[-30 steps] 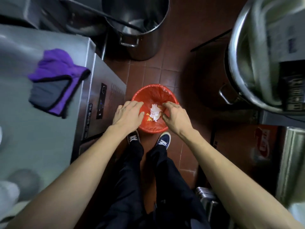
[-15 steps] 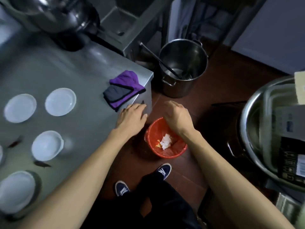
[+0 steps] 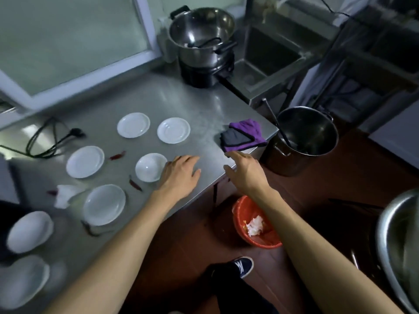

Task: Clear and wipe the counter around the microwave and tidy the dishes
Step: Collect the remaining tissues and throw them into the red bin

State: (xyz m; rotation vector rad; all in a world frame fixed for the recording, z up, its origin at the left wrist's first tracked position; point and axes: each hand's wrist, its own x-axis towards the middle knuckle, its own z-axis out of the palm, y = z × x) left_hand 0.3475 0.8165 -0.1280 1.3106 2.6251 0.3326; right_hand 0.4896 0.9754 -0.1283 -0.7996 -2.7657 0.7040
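Reaching toward the folded purple cloth [image 3: 243, 135], the right hand [image 3: 246, 172] is nearer, grip wide and empty, cloth just beyond its fingertips; left hand [image 3: 180, 174] lies flat on the surface [image 3: 204, 105].

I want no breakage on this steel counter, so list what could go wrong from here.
1. The right hand reaches toward the folded purple and grey cloth at the steel counter corner; a careless grab might drop it into the large steel pot on the floor.
2. Wiping could push a small white dish, beside the left hand, toward the edge.
3. Dried red chillies may smear or scatter.
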